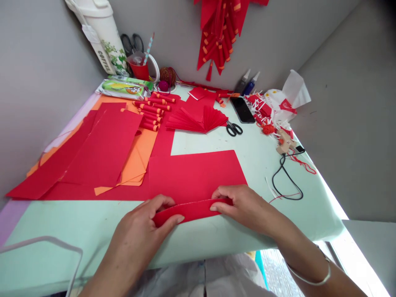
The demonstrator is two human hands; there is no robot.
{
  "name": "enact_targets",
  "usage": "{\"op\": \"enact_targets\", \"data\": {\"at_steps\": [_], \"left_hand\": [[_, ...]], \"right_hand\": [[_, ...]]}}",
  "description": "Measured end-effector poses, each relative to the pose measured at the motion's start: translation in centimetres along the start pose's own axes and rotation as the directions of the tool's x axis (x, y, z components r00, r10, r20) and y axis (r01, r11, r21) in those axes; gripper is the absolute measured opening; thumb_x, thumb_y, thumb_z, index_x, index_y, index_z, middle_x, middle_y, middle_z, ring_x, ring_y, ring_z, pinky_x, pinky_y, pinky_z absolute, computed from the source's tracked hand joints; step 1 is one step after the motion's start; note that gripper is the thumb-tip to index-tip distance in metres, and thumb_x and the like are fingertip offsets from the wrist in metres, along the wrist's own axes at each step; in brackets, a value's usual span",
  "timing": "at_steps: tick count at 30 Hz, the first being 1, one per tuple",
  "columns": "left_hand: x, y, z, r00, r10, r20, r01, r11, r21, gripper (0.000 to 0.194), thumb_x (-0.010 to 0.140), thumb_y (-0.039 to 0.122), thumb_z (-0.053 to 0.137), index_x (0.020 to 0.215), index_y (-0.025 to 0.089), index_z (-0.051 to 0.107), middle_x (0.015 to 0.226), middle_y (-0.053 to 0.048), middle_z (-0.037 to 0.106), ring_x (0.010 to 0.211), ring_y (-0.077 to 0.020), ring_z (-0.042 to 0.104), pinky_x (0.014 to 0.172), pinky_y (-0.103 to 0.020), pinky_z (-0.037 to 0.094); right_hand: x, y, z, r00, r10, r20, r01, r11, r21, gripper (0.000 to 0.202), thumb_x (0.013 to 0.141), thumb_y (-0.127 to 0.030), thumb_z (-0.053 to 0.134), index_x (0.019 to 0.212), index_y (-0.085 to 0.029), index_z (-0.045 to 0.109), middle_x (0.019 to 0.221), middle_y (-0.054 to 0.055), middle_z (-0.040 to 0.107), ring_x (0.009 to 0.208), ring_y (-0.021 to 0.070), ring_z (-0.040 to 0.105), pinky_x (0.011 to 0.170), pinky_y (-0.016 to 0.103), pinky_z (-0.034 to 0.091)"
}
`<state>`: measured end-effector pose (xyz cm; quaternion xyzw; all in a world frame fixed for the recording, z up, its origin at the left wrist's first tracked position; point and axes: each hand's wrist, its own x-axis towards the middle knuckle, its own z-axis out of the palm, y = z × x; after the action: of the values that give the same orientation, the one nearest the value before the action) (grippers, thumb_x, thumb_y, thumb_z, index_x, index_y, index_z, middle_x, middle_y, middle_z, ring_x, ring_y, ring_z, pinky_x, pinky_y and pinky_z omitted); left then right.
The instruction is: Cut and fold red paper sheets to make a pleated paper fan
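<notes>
A sheet of red paper [198, 175] lies before me, its near edge folded up into a narrow strip. My left hand [148, 225] pinches the left end of that fold between thumb and fingers. At the right end, my right hand [236, 204] grips the same fold, thumb in front and fingers behind. Beyond the sheet sits a pleated red paper fan [198, 119], with black-handled scissors [234, 129] beside it. Small red paper rolls with orange ends [154, 109] are piled to the left of the fan.
Red sheets [102, 148] overlap orange sheets [140, 156] on the left. A phone [243, 109], glue bottles [249, 84] and paper scraps [269, 107] are at the back right. A black cable [287, 177] loops on the right. A white cable [46, 238] crosses the near left.
</notes>
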<state>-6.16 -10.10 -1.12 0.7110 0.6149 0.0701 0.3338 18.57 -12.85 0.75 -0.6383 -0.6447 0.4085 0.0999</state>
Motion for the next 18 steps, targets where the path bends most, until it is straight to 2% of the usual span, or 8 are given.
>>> {"op": "enact_targets", "data": {"at_steps": [5,10,14,16,18], "left_hand": [[-0.4,-0.5,0.4,0.998,0.059,-0.025,-0.059,0.998,0.010,0.030,0.077,0.055,0.063,0.089,0.028,0.067,0.088,0.003,0.075,0.081,-0.0217,0.069,0.071,-0.028,0.046],[-0.5,-0.5,-0.1,0.998,0.052,0.034,-0.051,0.998,-0.038,0.035,0.077,0.061,0.061,0.087,0.029,0.068,0.086,0.004,0.074,0.078,-0.0197,0.067,0.067,-0.027,0.045],[-0.6,0.0,-0.5,0.996,0.063,0.065,-0.056,0.993,-0.101,0.038,0.082,0.061,0.055,0.074,0.026,0.067,0.073,0.004,0.070,0.068,-0.0164,0.063,0.062,-0.025,0.043],[-0.7,0.2,-0.4,0.998,0.062,0.030,-0.060,0.995,-0.075,0.038,0.083,0.058,0.055,0.068,0.025,0.065,0.067,0.004,0.068,0.064,-0.0154,0.061,0.060,-0.024,0.042],[-0.7,0.2,-0.2,0.997,0.059,-0.052,-0.062,0.997,-0.045,0.036,0.082,0.055,0.057,0.065,0.024,0.065,0.063,0.004,0.066,0.060,-0.0150,0.060,0.057,-0.024,0.041]], "right_hand": [[0.3,-0.1,-0.3,0.999,0.029,0.043,-0.029,1.000,-0.001,0.014,0.085,-0.036,0.062,0.085,-0.024,0.068,0.075,-0.003,0.068,0.066,0.0136,0.056,0.058,0.025,0.035],[0.7,0.0,-0.5,0.998,0.018,0.059,-0.016,0.999,-0.040,0.016,0.084,-0.040,0.063,0.085,-0.025,0.068,0.076,-0.002,0.070,0.069,0.0151,0.057,0.057,0.025,0.035],[0.9,-0.1,-0.7,0.997,0.011,0.078,-0.007,0.999,-0.050,0.016,0.084,-0.040,0.064,0.082,-0.024,0.067,0.073,-0.002,0.068,0.066,0.0152,0.056,0.055,0.025,0.034],[1.0,-0.1,-0.8,0.996,0.009,0.087,-0.006,0.999,-0.033,0.017,0.084,-0.040,0.063,0.083,-0.024,0.067,0.074,-0.001,0.068,0.067,0.0154,0.056,0.055,0.026,0.035],[1.1,-0.2,-1.0,0.995,0.011,0.104,-0.010,1.000,-0.012,0.017,0.084,-0.040,0.063,0.083,-0.024,0.067,0.076,-0.001,0.067,0.068,0.0157,0.057,0.056,0.026,0.036]]}}
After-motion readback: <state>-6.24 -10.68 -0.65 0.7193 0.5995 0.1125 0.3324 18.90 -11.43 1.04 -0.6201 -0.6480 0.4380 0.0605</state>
